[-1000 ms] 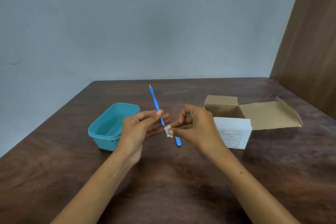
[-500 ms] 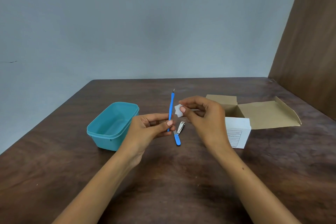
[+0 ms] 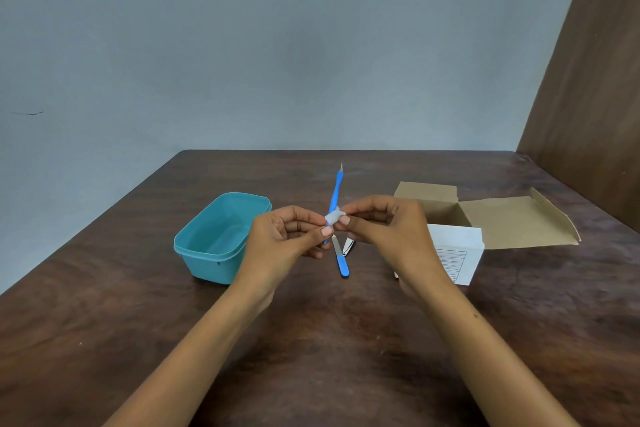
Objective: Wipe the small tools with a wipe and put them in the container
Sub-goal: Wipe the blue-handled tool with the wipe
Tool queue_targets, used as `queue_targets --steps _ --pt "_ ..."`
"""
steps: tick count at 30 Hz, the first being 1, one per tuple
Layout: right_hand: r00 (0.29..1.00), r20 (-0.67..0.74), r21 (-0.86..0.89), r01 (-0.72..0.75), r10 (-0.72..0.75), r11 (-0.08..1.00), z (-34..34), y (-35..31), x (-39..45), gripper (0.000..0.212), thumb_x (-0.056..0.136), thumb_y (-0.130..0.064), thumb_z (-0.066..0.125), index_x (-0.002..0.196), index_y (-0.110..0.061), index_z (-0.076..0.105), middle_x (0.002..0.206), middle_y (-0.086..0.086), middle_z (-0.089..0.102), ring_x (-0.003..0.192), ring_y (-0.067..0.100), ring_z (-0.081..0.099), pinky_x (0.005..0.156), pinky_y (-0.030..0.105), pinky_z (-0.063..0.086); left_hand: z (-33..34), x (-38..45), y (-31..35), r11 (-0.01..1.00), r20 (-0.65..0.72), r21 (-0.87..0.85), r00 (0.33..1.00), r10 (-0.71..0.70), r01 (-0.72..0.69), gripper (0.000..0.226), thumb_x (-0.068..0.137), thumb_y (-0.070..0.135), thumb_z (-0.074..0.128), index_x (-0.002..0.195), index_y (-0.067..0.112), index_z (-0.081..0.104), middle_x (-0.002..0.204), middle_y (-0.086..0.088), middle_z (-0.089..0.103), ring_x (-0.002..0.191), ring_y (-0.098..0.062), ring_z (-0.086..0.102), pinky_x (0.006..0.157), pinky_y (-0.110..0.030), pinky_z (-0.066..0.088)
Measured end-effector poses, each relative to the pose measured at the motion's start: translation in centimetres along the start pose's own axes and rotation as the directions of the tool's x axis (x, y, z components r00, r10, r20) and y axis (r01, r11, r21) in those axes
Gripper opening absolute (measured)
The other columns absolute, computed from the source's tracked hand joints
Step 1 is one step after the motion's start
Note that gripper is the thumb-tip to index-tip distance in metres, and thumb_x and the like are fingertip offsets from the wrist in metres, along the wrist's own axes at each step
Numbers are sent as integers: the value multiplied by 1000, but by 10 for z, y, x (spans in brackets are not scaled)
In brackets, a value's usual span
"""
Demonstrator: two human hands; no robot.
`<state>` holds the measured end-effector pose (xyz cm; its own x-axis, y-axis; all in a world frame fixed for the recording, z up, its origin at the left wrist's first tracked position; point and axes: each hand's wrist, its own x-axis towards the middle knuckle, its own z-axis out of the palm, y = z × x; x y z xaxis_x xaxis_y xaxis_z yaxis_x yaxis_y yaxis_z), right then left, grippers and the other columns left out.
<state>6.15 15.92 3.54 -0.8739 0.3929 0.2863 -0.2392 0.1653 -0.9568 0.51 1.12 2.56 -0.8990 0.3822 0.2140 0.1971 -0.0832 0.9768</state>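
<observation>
Fingers of your right hand pinch the wipe round the blue tool, which your left hand grips at its lower end, above the table. File and clippers lie below, between tub and box.

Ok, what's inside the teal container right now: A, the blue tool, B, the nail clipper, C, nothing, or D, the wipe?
C: the teal container shows only its bare floor, while the blue tool is held in the left hand, wrapped by the wipe pinched in the right hand, and the nail clipper lies on the table.
</observation>
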Motion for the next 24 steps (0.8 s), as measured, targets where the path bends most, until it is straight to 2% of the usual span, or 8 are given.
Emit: queue_targets --steps 3,8,11,15,18,20,24 --pt "1000 4 -19 -16 16 1000 -1 -1 1 14 74 1 73 72 -12 73 77 10 74 76 20 72 69 29 57 0 0 -1 998 -5 34 998 59 -59 10 74 0 74 83 4 72 71 -9 74 60 -13 68 54 -18 53" --pt "999 20 22 -39 39 999 -3 -4 0 7 73 -1 75 80 -4 73 80 8 75 76 15 71 68 24 57 1 0 -2 983 23 112 989 144 -146 11 75 0 74 83 7 74 71 -9 74 63 -14 68 57 -18 53" --pt "998 11 34 -64 64 997 -2 -2 -2 15 69 -3 80 80 -5 70 80 10 74 75 18 71 67 29 57 2 0 -4 978 25 139 987 156 -158 11 73 -1 76 81 4 71 68 -12 72 60 -14 68 55 -20 53" --pt "990 3 46 -138 138 989 0 -1 -2 35 65 -4 83 82 -13 53 79 13 74 78 25 71 70 38 58 1 1 -7 969 11 190 987 159 -159 19 70 1 79 75 10 62 63 -4 70 59 -15 68 52 -21 52" --pt "992 -29 98 -119 123 988 1 -3 -2 42 63 -4 83 85 -15 49 77 12 73 78 26 71 78 41 56 0 1 -4 976 32 151 988 151 -154 22 70 1 79 74 10 59 62 -3 70 59 -16 68 50 -21 50" --pt "993 -68 174 -86 99 981 2 -4 -2 44 65 -2 82 87 -15 46 76 10 74 76 24 71 81 39 55 -2 1 0 987 41 82 990 134 -137 21 70 0 78 74 9 59 66 -10 71 59 -17 68 50 -20 50" --pt "995 -45 271 -72 87 960 5 -8 -5 41 70 -1 78 91 -14 45 80 12 74 73 20 71 74 30 57 -5 2 4 995 47 -5 994 102 -101 19 70 0 76 77 6 59 69 -15 71 57 -16 67 49 -20 50"
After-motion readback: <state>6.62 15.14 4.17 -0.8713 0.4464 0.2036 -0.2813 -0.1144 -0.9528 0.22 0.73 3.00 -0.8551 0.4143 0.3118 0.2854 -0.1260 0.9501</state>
